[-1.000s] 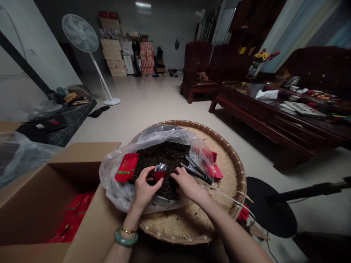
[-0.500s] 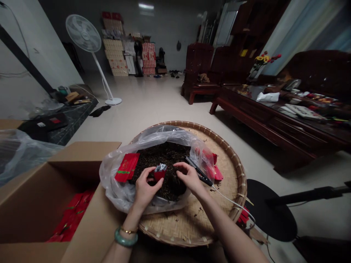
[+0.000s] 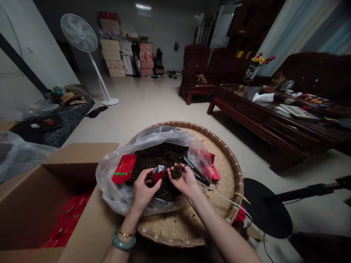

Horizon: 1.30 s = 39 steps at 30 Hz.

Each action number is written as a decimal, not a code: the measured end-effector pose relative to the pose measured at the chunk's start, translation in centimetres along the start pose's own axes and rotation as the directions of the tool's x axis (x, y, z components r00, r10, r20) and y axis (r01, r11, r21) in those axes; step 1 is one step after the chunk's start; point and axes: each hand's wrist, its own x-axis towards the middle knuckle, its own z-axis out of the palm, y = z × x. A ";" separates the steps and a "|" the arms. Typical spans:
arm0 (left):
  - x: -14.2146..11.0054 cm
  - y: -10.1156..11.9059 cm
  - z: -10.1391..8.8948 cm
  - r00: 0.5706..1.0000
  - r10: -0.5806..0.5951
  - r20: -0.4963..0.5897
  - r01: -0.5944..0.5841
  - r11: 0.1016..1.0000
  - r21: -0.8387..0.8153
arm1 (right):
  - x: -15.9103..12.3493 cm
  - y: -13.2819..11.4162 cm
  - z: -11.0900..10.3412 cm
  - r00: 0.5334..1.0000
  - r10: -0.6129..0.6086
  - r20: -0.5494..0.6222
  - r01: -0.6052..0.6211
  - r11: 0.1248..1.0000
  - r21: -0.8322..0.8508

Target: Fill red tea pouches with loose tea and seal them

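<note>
The fingers (image 3: 144, 173) of the left hand (image 3: 143, 188) are clamped on a small red pouch (image 3: 157, 177), thumb on the near side, its silver-lined mouth upward. At 3 o'clock from the pouch, the right hand (image 3: 187, 182) is palm up, its fingers loosely curled and cupping some dark leaves (image 3: 177, 172); hand and pouch look just apart. A gold bracelet (image 3: 127, 234) and a green bangle (image 3: 123, 242) circle the left wrist.

Beneath both hands, a heap (image 3: 161, 150) of the same leaves fills an open plastic bag (image 3: 112, 200). At 9 o'clock from the pouch, a fanned red stack (image 3: 124, 170) lies at the bag's edge; at 3 o'clock, past the right hand, lie black tongs (image 3: 203, 179) with a white cord (image 3: 230, 200), then more red packets (image 3: 215, 173). A round woven tray (image 3: 237, 164) bears the bag. At 8 o'clock, a carton (image 3: 85, 226) holds red pouches (image 3: 67, 223); at 11, well apart, a white fan (image 3: 79, 33) stands.
</note>
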 end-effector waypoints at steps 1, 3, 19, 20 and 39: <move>0.0 -0.1 0.0 1.000 0.004 -0.001 -0.004 1.000 -0.002 | 0.0 0.0 0.1 1.000 0.004 -0.011 -0.004 1.000 0.025; 0.0 -0.1 0.1 1.000 0.009 -0.004 -0.009 1.000 -0.003 | 0.1 0.1 0.1 1.000 0.005 -0.005 -0.004 0.998 0.061; -0.1 0.1 0.4 0.998 0.057 0.011 -0.057 0.998 0.040 | -0.8 1.3 -0.6 1.000 -0.027 0.003 0.026 0.997 0.068; -0.1 0.1 0.4 0.998 0.064 0.013 -0.064 0.997 0.043 | -0.9 1.3 -0.6 0.999 -0.022 -0.036 0.024 0.998 0.059; 0.0 1.3 1.2 0.984 0.162 0.069 -0.169 0.979 0.111 | -2.9 0.1 4.4 0.882 -0.469 0.032 0.469 0.873 -0.131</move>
